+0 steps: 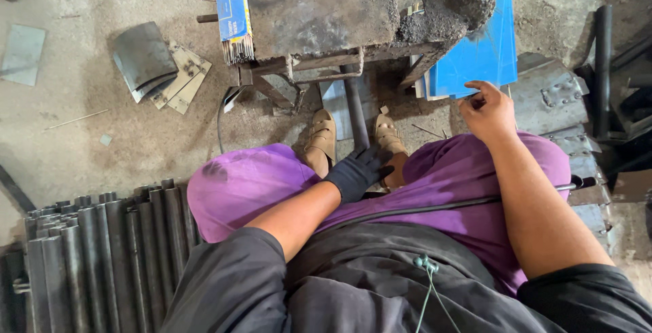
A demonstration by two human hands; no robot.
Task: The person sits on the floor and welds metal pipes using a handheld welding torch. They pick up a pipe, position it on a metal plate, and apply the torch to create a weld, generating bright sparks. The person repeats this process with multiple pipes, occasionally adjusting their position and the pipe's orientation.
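Left hand (356, 172), in a dark glove, sits closed round the near end of a dark steel pipe (354, 105) running from between the knees fwd under the bench (319, 7). Right hand (487, 110), bare, rests on the right knee w/ fingers curled in; can't tell if it pinches anything, though it sits just at the edge of a blue sheet (483, 58) leaning on the bench's right side. Pipe looks stiff, fairly heavy, prob. slick w/ mill scale; best gripped near the end, where the glove is. A thin black cable (441, 205) crosses the lap behind the hands. Left of the bench: a box of welding rods (232, 13) at its corner, bent plate offcuts (153, 64) on the floor. Nearer the person, left: a stack of steel tubes (102, 251). Floor is dusty concrete (88, 143), workshop setting, slag heaped on the bench's right end.
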